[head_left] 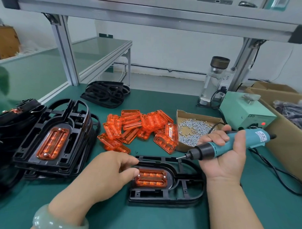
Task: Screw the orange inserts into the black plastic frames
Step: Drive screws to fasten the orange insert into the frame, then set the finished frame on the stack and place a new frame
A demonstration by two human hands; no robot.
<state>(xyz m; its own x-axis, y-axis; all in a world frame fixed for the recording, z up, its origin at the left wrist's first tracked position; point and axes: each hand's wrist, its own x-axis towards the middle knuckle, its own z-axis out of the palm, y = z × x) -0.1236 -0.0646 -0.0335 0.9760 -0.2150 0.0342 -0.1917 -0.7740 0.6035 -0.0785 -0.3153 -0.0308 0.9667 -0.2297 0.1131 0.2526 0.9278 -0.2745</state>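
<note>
Orange and translucent, the insert [151,178] is seated in the recess of the black frame [161,197]. The frame lies flat near the front edge of the tabletop [164,101], about midway along it.

Both parts are judged light and stiff. As hard moulded plastic, they are likely to slide on the green mat and to crack or strip at a screw hole if overdriven. The frame is best steadied by its outer rails, and the insert by downward pressure on one end.

The left hand [110,171] is laid on the insert's left end, its fingers [129,173] loosely bent and pressed down rather than wrapped round anything. The right hand [225,159] is clenched round the teal screwdriver [212,148], whose bit is held just above the frame's far rail, pointing left.

Bare mat is left in front of and to the right of the frame. A pile of loose inserts [139,129] lies just beyond the far rail, with the screw box [194,128] beside it. Finished frames [77,129] are stacked towards the left edge. The screwdriver's cable [281,179] trails along the right side, where it could be snagged.
</note>
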